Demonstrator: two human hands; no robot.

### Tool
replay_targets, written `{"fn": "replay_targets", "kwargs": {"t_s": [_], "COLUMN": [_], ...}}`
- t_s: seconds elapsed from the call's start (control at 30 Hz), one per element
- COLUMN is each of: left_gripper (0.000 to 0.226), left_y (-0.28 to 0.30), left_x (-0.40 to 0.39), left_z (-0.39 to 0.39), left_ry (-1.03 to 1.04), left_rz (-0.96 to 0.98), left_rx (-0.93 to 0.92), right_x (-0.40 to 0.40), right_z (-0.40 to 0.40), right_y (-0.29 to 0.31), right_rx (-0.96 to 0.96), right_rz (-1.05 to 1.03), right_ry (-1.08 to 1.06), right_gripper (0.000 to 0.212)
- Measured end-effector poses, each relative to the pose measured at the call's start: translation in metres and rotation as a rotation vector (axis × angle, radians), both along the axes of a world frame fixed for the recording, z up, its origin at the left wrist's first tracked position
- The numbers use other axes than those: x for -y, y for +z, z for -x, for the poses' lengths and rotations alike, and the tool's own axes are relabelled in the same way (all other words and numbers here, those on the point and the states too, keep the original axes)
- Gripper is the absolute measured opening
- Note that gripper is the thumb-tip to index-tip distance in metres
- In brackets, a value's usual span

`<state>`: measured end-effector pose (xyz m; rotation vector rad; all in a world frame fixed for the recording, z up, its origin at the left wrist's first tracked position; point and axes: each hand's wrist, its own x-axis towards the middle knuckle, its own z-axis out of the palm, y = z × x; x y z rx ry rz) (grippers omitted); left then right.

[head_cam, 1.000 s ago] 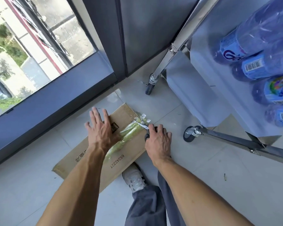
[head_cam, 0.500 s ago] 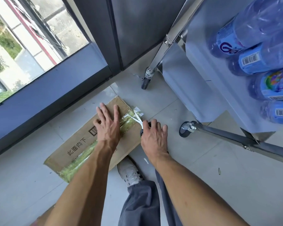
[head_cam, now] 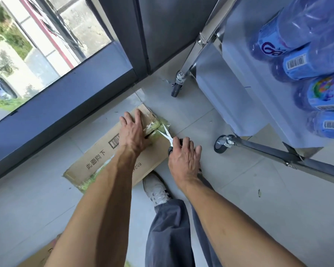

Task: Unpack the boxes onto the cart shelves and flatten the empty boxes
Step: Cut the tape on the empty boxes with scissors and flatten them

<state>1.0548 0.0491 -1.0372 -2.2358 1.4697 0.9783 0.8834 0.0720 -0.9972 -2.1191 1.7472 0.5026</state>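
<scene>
A brown cardboard box (head_cam: 102,158) with printed characters and green tape along its seam lies on the floor tiles. My left hand (head_cam: 133,132) presses flat on its far end, fingers straight. My right hand (head_cam: 183,158) grips the black handles of a pair of scissors (head_cam: 167,136). The blades point up and left into the taped seam at the box's far right corner, where the seam is split. To the right, the metal cart (head_cam: 239,89) carries several blue water bottles (head_cam: 307,60) lying on its shelf.
A cart caster (head_cam: 220,146) stands close to my right hand, another caster (head_cam: 176,89) farther back. A dark window frame (head_cam: 66,105) and door run behind the box. My white shoe (head_cam: 156,189) sits against the box's near edge. More cardboard (head_cam: 39,255) shows at the bottom left.
My left hand slid toward the box's far end. The scissors in my right hand moved along the taped seam toward the far corner, and the seam has opened there.
</scene>
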Motion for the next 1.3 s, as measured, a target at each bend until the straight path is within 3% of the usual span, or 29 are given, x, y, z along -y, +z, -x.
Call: {"fn": "replay_targets", "kwargs": {"t_s": [0.1, 0.37, 0.63, 0.77, 0.87, 1.1, 1.3], "left_gripper": [0.098, 0.093, 0.073, 0.062, 0.059, 0.065, 0.053], "left_y": [0.008, 0.0, 0.01, 0.021, 0.032, 0.052, 0.058], "left_x": [0.002, -0.009, -0.008, -0.014, -0.03, -0.093, -0.138], "left_z": [-0.007, -0.003, -0.013, -0.026, -0.024, -0.034, -0.08], "left_ry": [0.014, 0.013, 0.072, 0.071, 0.045, 0.363, 0.408], "left_rz": [-0.01, 0.112, 0.134, 0.124, 0.046, -0.069, -0.073], "left_rx": [-0.058, -0.029, -0.114, -0.172, -0.103, 0.008, 0.125], "right_x": [0.003, 0.05, 0.051, 0.038, 0.03, 0.022, -0.019], "right_z": [-0.003, -0.025, -0.012, -0.001, 0.008, -0.001, -0.034], "right_y": [0.006, -0.01, -0.011, -0.004, 0.004, 0.029, 0.038], "right_rx": [-0.002, -0.003, 0.126, 0.006, -0.067, -0.1, 0.152], "right_rz": [0.006, -0.013, -0.058, -0.039, -0.062, -0.136, -0.225], "right_ry": [-0.026, 0.05, 0.151, -0.059, -0.106, -0.044, -0.532], "right_gripper": [0.033, 0.037, 0.038, 0.037, 0.032, 0.024, 0.03]}}
